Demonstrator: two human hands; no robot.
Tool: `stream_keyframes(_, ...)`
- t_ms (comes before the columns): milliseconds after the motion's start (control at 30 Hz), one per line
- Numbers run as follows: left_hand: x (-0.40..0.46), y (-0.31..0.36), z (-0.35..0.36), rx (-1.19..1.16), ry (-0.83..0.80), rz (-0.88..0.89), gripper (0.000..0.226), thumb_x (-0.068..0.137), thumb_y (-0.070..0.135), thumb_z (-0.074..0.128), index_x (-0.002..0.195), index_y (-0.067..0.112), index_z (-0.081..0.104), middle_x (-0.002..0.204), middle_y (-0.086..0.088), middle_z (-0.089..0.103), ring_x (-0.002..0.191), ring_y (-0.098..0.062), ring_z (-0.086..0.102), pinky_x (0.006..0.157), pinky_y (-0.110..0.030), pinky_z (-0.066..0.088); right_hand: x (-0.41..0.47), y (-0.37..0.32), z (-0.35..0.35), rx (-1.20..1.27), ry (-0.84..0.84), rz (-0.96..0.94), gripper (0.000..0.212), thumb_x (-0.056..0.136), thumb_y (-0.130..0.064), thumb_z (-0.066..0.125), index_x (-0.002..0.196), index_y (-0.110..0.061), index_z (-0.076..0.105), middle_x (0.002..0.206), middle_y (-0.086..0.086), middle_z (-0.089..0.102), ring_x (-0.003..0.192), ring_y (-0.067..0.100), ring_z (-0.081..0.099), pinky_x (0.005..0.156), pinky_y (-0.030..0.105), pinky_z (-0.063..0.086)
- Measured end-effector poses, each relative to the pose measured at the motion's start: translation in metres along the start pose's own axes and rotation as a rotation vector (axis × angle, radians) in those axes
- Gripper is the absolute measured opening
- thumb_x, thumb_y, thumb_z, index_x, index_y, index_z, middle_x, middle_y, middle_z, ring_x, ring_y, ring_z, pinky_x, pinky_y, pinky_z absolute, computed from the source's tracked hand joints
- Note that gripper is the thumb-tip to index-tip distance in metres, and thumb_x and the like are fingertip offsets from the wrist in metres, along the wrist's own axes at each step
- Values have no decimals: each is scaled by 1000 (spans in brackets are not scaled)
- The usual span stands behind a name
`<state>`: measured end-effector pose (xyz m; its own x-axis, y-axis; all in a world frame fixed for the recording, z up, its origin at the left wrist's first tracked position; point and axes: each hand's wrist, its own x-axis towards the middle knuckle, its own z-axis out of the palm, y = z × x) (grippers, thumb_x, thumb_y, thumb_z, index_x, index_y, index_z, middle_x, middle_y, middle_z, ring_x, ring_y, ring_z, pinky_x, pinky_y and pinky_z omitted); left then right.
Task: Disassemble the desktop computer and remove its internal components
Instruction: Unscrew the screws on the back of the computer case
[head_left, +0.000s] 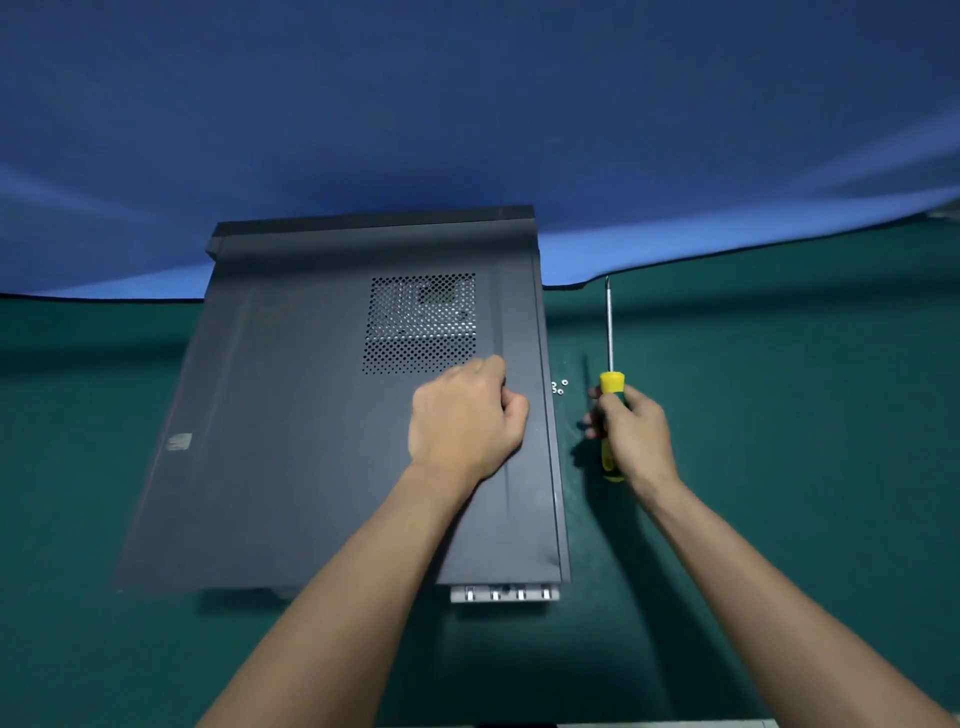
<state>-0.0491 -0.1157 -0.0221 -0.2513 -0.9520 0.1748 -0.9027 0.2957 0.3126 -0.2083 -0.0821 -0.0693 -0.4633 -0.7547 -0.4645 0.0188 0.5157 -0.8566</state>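
A dark grey desktop computer case (291, 415) lies on its side on the green table, its side panel facing up with a perforated vent (421, 322) near the far right. My left hand (465, 421) rests on the panel just below the vent, fingers curled against a groove near the right edge. My right hand (631, 431) is beside the case on the table, closed around the yellow and green handle of a screwdriver (609, 332) whose shaft points away from me. A few small silver screws (559, 386) lie between the case and the screwdriver.
The green table surface (779, 389) stretches to the right of the case. A blue cloth backdrop (467, 104) hangs behind the table. A silver metal bracket (504, 592) sticks out under the case's near right corner.
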Motion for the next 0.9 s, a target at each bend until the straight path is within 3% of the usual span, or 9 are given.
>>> stream_keyframes(67,-1,1,-2,-26,-3,-1,22,77,19,52,65,14,35,57,6,34,55,-20,35,50,-28,22,-33,-13,-11,74,-36,-48,10,94,-12,51,88,-10,59,66,4,59,49,11,53,51,19,45)
stream_keyframes(167,-10,-1,-9,-170,-11,-80,17,80,21,52,67,15,44,62,6,47,61,-19,43,55,-29,27,-90,-27,-20,71,-94,-131,12,97,-26,51,95,-18,60,60,-2,59,43,10,53,42,16,41)
stream_keyframes(300,-44,-4,-31,-801,-54,-351,17,83,4,50,78,16,62,70,-1,62,68,-19,57,65,-29,44,-157,-31,-8,89,-149,-153,17,97,-29,49,94,-19,62,51,-1,51,37,10,43,36,13,32)
stream_keyframes(367,-65,-9,-47,-1128,-95,-470,25,84,-8,42,83,7,62,68,-8,62,57,-18,55,56,-27,47,-185,-29,7,83,-174,-136,25,97,-30,47,90,-10,60,51,2,52,35,12,42,35,15,30)
stream_keyframes(467,-99,-33,-73,-1405,-129,-661,28,87,-8,36,84,5,61,72,-11,65,53,-14,59,47,-22,48,-222,-17,39,82,-201,-118,28,97,-30,48,78,-10,52,52,4,55,35,15,41,36,18,28)
stream_keyframes(600,-152,-80,-102,-1591,-106,-752,34,90,0,28,91,4,61,86,-13,70,83,-22,67,78,-33,53,-269,8,84,25,-233,-124,31,95,-34,50,74,-12,50,55,4,58,37,16,44,38,20,30)
stream_keyframes(667,-176,-104,-113,-1662,-113,-798,32,92,5,29,98,3,60,94,-17,69,89,-26,67,84,-36,51,-290,23,104,-23,-251,-119,31,95,-35,51,79,-9,54,56,3,60,39,16,46,39,21,32)
stream_keyframes(767,-206,-137,-123,-1754,-135,-827,33,96,15,29,105,1,58,96,-19,71,84,-31,69,76,-39,56,-317,45,132,-114,-294,-128,26,95,-35,52,78,-15,56,57,1,62,40,16,49,39,19,33)
stream_keyframes(900,-236,-176,-125,-1685,-89,-861,36,100,23,28,99,2,58,84,-14,73,65,-27,70,51,-33,56,-345,73,167,-206,-361,-106,26,92,-40,54,75,-21,55,53,-2,62,37,13,49,38,15,33)
